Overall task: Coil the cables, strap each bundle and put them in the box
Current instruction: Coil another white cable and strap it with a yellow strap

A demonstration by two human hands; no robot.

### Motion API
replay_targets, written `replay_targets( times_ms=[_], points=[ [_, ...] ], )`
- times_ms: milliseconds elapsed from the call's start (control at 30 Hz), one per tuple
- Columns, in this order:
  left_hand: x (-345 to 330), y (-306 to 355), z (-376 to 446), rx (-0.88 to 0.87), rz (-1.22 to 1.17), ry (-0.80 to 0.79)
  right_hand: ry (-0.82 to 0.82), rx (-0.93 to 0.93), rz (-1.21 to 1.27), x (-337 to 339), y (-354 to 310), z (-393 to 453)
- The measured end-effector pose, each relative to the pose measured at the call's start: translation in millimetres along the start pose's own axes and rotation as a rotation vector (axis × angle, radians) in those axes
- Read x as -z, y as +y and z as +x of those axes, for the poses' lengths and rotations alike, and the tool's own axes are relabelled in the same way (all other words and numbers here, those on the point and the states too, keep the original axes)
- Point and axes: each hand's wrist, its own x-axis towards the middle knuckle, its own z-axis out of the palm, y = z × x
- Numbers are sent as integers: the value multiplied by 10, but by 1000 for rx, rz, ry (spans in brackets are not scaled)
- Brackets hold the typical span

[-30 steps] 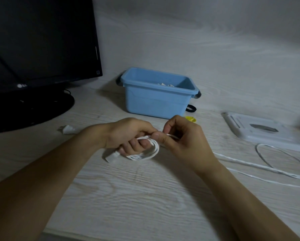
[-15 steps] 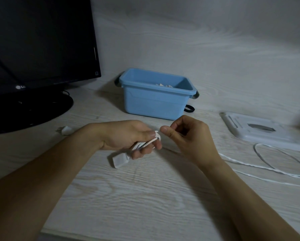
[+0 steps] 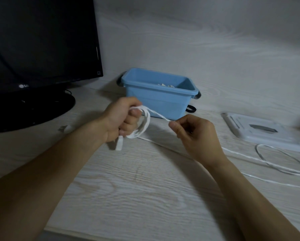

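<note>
Above the desk's middle, my left hand grips the thin white cable's coil; my right hand pinches the strand, which I judge needs even tension for matching loops.

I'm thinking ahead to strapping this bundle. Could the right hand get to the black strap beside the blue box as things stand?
Probably yes. The black strap lies in the open on the desk by the blue box, just beyond the right hand, nothing between. But that hand pinches the white cable and would have to release it.
</note>
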Motion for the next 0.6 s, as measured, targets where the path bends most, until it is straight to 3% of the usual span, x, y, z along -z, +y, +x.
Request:
replay_targets(
  times_ms=[133,300,500,600],
  points=[
    [210,125,-1,-133,-376,89,19,-30,26,48,-1,10],
    [291,131,48,-201,-712,58,-5,-94,135,-26,6,-19],
    [194,101,77,-158,-915,71,-372,3,18,-106,24,-86],
    [141,90,80,-132,-888,91,-474,96,-78,-147,-10,-118]
  ],
)
